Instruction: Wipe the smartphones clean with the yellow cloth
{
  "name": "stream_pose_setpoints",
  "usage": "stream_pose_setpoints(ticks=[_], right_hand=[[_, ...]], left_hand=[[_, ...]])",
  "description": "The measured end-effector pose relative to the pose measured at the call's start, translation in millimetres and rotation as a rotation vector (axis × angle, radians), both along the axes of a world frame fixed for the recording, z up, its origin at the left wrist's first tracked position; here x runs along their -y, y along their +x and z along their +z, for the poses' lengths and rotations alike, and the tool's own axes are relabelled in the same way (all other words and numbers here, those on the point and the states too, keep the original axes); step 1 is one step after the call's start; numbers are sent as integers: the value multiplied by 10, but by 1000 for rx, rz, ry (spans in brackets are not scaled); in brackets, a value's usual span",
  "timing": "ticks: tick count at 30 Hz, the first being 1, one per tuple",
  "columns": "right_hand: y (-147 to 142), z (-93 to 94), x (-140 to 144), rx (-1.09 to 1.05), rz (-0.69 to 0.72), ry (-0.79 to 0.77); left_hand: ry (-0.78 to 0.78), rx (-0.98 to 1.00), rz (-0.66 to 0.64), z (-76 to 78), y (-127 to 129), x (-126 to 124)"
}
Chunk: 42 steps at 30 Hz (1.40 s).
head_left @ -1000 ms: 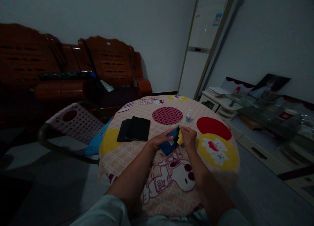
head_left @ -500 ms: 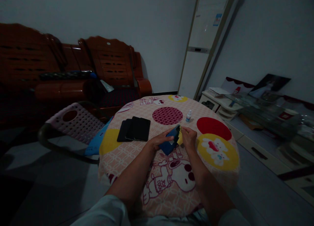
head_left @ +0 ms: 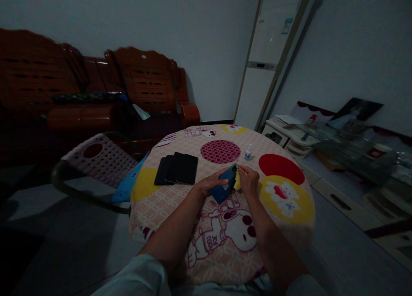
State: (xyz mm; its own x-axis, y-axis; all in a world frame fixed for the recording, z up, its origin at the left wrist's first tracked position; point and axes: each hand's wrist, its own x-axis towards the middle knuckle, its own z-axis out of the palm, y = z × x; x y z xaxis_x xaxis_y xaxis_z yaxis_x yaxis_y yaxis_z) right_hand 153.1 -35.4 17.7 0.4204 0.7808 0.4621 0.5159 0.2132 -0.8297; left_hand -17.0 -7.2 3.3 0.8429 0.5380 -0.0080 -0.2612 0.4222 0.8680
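Observation:
My left hand [head_left: 212, 182] is closed on a flat, blue-faced rectangular device [head_left: 222, 193], a phone or small tablet, tilted just above the table. Its thumb lies across the face and the other fingers are partly hidden. My right hand [head_left: 249, 180] pinches a crumpled yellow cloth [head_left: 237, 180] against the device's right edge. Just beyond my hands, a small white bottle [head_left: 248, 152] with a blue label stands upright. To the left, several flat black devices [head_left: 182, 169] lie overlapping like a fanned stack.
A patterned cloth covers the round table [head_left: 167, 214]. At its left is a woven-back chair [head_left: 99, 158]. Wooden seats [head_left: 144, 81] line the wall behind. On the right, a glass-topped cabinet [head_left: 341, 141] holds papers and odds and ends. A tall white air conditioner [head_left: 257, 86] stands in the corner.
The yellow cloth has shifted slightly along the device's right edge, and the dark patch on the blue face has shrunk. Both hands keep nearly the same place.

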Motion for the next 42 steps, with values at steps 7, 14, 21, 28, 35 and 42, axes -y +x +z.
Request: stream_pose_setpoints(ticks=[7,14,21,28,35,42], right_hand=[[10,-46,-14,141,-4,12],[-13,-93,-11,300,79,-4],[-38,-146,-13,471,273,29],[-3,-136,-10,509,173,-1],[18,-91,10,517,53,-32],[-44,-109,30,575,37,-66]], left_hand=[[-27,25,26,-21,-14,-12],[-57,69,61,-58,-6,-41],[-66,70,115,-40,-14,-40],[-56,75,66,-32,-9,-34],[-47,76,34,-4,1,-3],[-55,30,165,23,20,24]])
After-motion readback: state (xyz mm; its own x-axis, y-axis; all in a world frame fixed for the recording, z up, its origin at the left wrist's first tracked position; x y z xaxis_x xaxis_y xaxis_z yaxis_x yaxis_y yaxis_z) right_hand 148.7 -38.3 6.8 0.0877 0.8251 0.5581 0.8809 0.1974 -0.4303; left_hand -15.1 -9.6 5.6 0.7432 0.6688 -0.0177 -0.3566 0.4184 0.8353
